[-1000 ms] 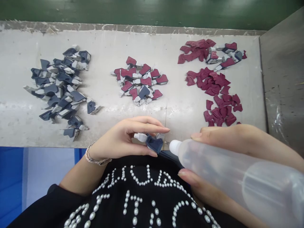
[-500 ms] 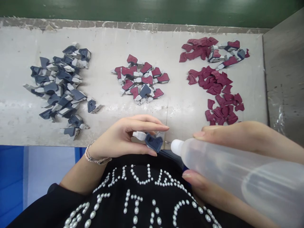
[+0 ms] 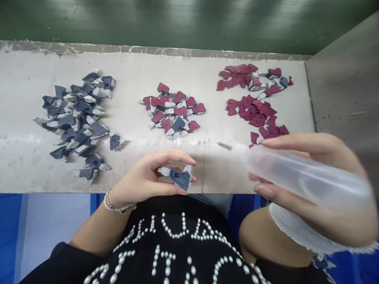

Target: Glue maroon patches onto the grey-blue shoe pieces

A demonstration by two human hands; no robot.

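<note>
My left hand (image 3: 145, 179) pinches a small navy-and-grey moulded piece (image 3: 180, 178) between thumb and fingers, just over the bench's front edge. My right hand (image 3: 319, 213) grips a translucent plastic squeeze bottle (image 3: 304, 173), which lies across the fingers and is blurred by motion. Its tip points left over the bench, well apart from the piece. Loose navy-and-grey pieces (image 3: 74, 120) lie in a pile left of my left hand. A pile of maroon-and-grey pieces (image 3: 173, 112) sits ahead of it, and flat maroon cut pieces (image 3: 254, 110) lie ahead of my right hand.
The worn off-white bench (image 3: 204, 169) carries all the piles. A grey metal side panel (image 3: 340, 79) rises at its right end, and a dark green surface (image 3: 189, 23) runs behind it. Blue material (image 3: 8, 236) shows below the front edge. My pearl-studded black top (image 3: 166, 252) fills the bottom.
My right hand has swung the bottle up and to the right, away from the piece. My left hand has shifted the piece slightly, and the view has tilted down.
</note>
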